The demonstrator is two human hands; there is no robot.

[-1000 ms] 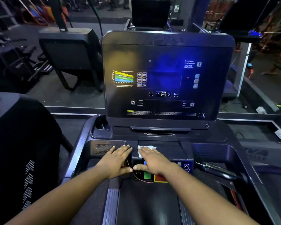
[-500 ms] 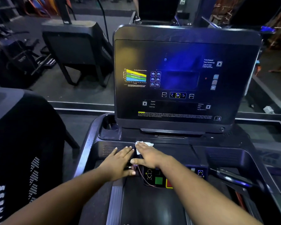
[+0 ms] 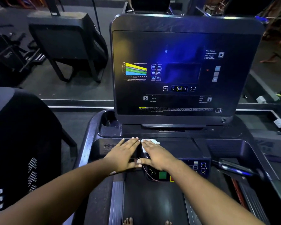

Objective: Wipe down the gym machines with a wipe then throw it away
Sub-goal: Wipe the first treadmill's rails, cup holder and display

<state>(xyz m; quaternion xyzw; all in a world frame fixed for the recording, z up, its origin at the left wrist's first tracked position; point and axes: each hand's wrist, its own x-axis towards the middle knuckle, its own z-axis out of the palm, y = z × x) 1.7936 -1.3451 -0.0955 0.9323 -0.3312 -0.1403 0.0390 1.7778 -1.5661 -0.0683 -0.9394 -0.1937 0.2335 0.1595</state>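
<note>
I stand on a black treadmill with a large dark console screen (image 3: 182, 70) in front of me. A white wipe (image 3: 150, 141) lies on the lower console panel (image 3: 182, 148) under my right hand (image 3: 154, 153), which presses it flat with straight fingers; only its far edge and left corner show. My left hand (image 3: 125, 151) rests flat on the panel just to the left, its fingers straight, the two hands almost touching. Below the hands sit the control buttons, a green one (image 3: 162, 174) among them.
A cup holder (image 3: 109, 123) sits left of the screen. A handlebar grip (image 3: 234, 168) juts out at the right. Another dark machine (image 3: 23, 135) stands close on my left, more gym equipment (image 3: 66, 44) lies beyond. The treadmill belt (image 3: 152, 200) runs under me.
My right hand has slid the wipe leftward along the lower panel toward my left hand. The camera has shifted a little, so the console sits further right in view.
</note>
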